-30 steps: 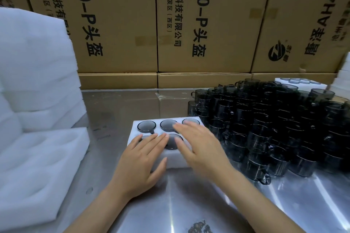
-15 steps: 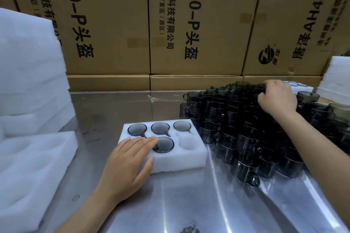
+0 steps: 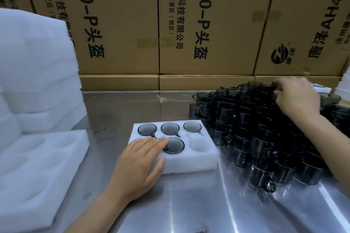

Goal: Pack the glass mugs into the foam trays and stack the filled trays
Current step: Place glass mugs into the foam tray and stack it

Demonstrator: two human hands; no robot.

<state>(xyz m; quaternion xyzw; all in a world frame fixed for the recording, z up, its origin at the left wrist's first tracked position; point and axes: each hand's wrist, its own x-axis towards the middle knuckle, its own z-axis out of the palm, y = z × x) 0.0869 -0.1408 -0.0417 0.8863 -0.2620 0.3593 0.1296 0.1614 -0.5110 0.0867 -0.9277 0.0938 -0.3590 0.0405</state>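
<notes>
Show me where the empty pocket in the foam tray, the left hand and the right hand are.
empty pocket (image 3: 198,143), head view, its hollow.
left hand (image 3: 139,164), head view, its back.
right hand (image 3: 297,96), head view, its back.

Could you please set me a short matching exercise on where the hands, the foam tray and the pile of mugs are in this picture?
Things:
1. left hand
2. right hand
3. front right pocket of the foam tray
4. pile of loose mugs

Places or states:
A. empty, no mug in it
B. lies flat on the front left part of the tray
C. stands on the metal table, right of the tray
D. reaches to the far top of the mug pile

Pairs: 1-B, 2-D, 3-A, 4-C
</notes>
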